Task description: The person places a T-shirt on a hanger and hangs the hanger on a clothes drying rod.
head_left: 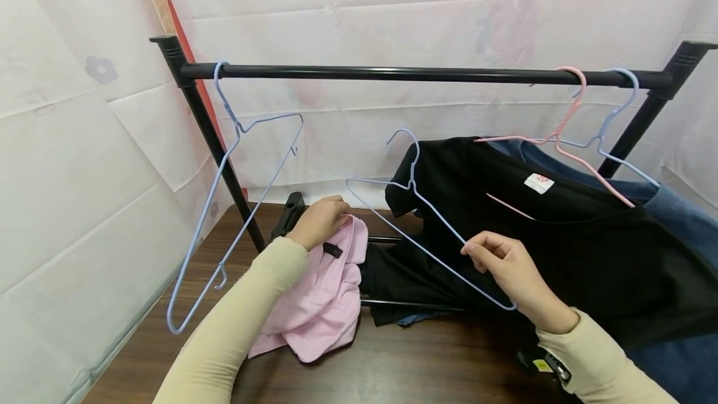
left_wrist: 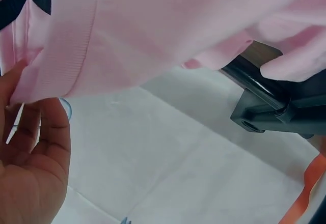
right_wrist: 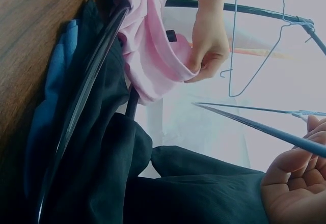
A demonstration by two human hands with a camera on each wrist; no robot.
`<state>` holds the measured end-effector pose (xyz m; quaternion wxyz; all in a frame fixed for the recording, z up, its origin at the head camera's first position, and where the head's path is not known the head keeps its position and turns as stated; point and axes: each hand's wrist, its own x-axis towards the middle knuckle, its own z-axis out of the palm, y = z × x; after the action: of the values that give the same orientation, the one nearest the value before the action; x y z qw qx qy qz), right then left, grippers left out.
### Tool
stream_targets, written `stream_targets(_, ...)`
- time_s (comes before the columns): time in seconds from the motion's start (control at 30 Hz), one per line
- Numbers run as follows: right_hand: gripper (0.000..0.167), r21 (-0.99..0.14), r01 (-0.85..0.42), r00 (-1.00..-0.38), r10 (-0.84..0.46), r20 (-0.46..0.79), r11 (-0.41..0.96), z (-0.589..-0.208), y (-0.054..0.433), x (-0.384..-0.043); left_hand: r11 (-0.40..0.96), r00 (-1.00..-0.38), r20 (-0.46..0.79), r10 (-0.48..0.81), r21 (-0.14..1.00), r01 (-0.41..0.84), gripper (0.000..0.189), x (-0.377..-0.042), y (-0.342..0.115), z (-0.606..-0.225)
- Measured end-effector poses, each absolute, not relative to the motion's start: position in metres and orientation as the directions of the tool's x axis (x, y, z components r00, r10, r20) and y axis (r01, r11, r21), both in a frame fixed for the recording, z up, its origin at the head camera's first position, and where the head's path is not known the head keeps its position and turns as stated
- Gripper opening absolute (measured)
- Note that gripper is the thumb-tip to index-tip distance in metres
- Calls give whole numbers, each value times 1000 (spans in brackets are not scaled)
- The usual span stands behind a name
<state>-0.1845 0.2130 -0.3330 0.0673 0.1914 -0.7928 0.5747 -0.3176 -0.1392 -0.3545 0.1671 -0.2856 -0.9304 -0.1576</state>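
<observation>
My left hand [head_left: 321, 223] grips the upper edge of a pink shirt [head_left: 322, 323], whose lower part is bunched over the wooden table. In the left wrist view, thumb and fingers pinch the shirt's ribbed collar [left_wrist: 71, 46], near a dark label. My right hand [head_left: 507, 276] pinches a light blue wire hanger [head_left: 413, 183] by its sloping right arm. That hanger is off the rail, hook up, tilted down to the right, to the right of the pink shirt. In the right wrist view, the hanger's wire [right_wrist: 260, 126] runs from the fingers toward the pink shirt.
A black rail [head_left: 359, 73] crosses above the table [head_left: 404, 366]. A bare blue hanger [head_left: 238, 128] hangs at its left end. At the right hang a black T-shirt [head_left: 538, 260] on a pink hanger [head_left: 566, 120] and a blue shirt [head_left: 681, 223] behind. Lower black bars [head_left: 409, 303] run near the table.
</observation>
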Motion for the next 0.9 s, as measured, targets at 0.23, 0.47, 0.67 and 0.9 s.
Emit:
stream_targets(0.23,18,-884,-383,-917,-224,330,268,-334,213,-185,779,-845,423,327,386,495,11,-317,-143,-342)
stream_targets(0.47,18,-885,-376,-921,-219,323,276,-333,213,-185,758,-846,491,207,467,456,15,-318,-145,-320)
stream_targets(0.67,18,-885,-373,-922,-217,321,279,-333,214,-185,746,-802,574,165,460,482,16,-315,-137,-299)
stream_targets(0.9,19,-887,-372,-922,-214,321,272,-333,214,-184,750,-726,684,72,443,491,14,-312,-128,-268)
